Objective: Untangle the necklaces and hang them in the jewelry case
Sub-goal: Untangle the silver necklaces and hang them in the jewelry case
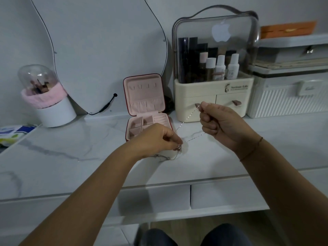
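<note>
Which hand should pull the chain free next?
Probably right: the right hand pinches the taut chain, lifted, with room to draw away; the left hand pinches the tangle low by the table.

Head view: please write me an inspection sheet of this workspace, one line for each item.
Surface: white marbled table.
Job's things: tangled necklaces, partly lying on the table; one chain pulled out taut; pink jewelry case open, no necklace seen hanging in its lid.
Clutter: brush holder, cosmetics organizer, printed packet.
Hands: left hand pinches the tangle; right hand, raised, pinches the chain.
Cables: black cable at the mirror's foot.
Surroundings: mirror, white storage boxes, drawers below.
</note>
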Demonstrator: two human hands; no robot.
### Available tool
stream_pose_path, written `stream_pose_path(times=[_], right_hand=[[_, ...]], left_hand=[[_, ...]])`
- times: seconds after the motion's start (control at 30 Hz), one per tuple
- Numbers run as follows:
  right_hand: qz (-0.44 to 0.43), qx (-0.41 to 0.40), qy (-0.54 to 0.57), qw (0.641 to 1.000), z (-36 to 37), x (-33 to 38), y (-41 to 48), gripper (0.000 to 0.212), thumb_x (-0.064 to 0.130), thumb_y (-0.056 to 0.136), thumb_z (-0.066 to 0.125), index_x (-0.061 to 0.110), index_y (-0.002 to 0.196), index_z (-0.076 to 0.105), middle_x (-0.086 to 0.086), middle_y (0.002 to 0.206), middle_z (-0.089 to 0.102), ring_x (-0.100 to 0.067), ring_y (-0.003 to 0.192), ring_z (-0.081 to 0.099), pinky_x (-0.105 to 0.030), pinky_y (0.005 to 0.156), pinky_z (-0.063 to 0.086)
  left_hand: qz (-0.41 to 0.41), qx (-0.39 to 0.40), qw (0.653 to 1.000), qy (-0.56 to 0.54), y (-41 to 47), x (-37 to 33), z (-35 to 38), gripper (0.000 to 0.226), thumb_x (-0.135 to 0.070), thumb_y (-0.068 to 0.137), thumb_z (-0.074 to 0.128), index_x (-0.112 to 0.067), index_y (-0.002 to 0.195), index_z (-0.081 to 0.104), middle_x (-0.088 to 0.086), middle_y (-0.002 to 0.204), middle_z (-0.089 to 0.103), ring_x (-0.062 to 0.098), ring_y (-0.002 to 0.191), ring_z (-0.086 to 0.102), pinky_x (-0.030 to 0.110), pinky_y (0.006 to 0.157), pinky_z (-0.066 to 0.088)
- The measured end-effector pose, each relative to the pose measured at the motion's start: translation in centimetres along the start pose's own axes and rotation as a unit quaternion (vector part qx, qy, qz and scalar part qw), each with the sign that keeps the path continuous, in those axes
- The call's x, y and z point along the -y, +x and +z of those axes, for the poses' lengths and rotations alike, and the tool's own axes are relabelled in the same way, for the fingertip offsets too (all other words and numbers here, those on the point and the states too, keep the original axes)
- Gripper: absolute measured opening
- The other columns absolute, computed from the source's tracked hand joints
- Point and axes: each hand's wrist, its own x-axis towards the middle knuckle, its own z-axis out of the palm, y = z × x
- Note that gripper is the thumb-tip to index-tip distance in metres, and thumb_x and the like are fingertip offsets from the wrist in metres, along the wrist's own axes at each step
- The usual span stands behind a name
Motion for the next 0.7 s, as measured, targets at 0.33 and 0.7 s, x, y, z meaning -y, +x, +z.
stream_pose_path(times=[0.33,0.7], right_hand=[[0.002,-0.060,-0.144,0.988,0.9,-1.5,-0.2,0.011,0.017,0.095,0.055,0.010,0.096,0.063,-0.004,0.077,0.057,-0.013,0.064,0.051,-0.020,0.056,0.043],[-0.028,-0.127,-0.327,0.936,4.6,-5.2,-2.2,0.004,0.020,0.088,0.066,0.018,0.087,0.069,0.007,0.078,0.068,0.002,0.067,0.060,-0.014,0.066,0.050]], left_hand=[[-0.011,-0.082,0.993,-0.086,0.2,0.0,0.2,0.007,-0.021,0.087,0.068,-0.024,0.082,0.072,-0.004,0.083,0.073,0.014,0.084,0.067,0.031,0.084,0.054],[-0.020,-0.168,0.954,-0.249,0.3,-1.3,0.8,0.010,-0.001,0.084,0.061,-0.006,0.087,0.068,-0.005,0.056,0.059,-0.002,0.042,0.047,0.012,0.048,0.043]])
